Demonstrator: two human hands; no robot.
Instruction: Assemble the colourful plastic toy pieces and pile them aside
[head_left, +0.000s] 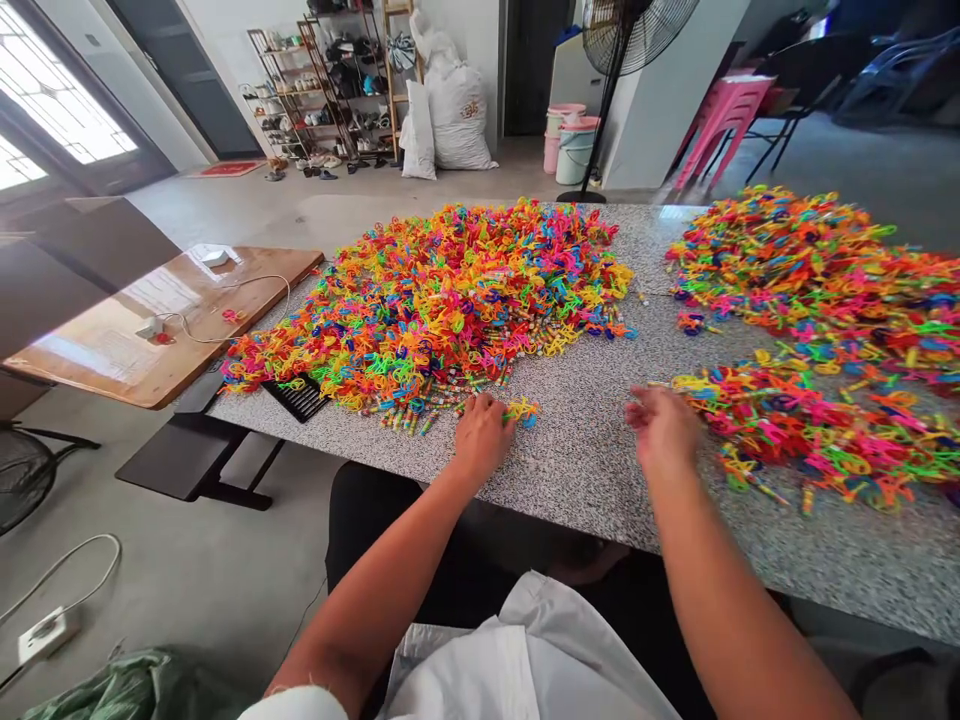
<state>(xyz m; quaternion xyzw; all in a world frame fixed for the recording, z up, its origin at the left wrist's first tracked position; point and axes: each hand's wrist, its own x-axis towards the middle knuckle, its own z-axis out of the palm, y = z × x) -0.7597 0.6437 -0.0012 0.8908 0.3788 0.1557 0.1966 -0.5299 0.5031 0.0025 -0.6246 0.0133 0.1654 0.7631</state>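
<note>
My left hand (pixel 484 432) is at the front edge of the large heap, its fingers curled down. A small patterned stick with yellow, orange and blue plastic loops (pixel 523 411) juts out at its fingertips, and the hand seems closed on it. My right hand (pixel 664 425) hovers over the speckled stone tabletop (pixel 577 440), beside the left end of the smaller front heap (pixel 817 425); its fingers are smeared by motion. Bright plastic loop-shaped pieces on short patterned sticks make up the large heap (pixel 450 290).
Another heap of the same pieces (pixel 817 240) lies at the back right. A black slotted tray (pixel 298 397) sits under the large heap's left edge. To the left stands a wooden table (pixel 165 310). A standing fan (pixel 619 90) and white sacks (pixel 457 110) are behind.
</note>
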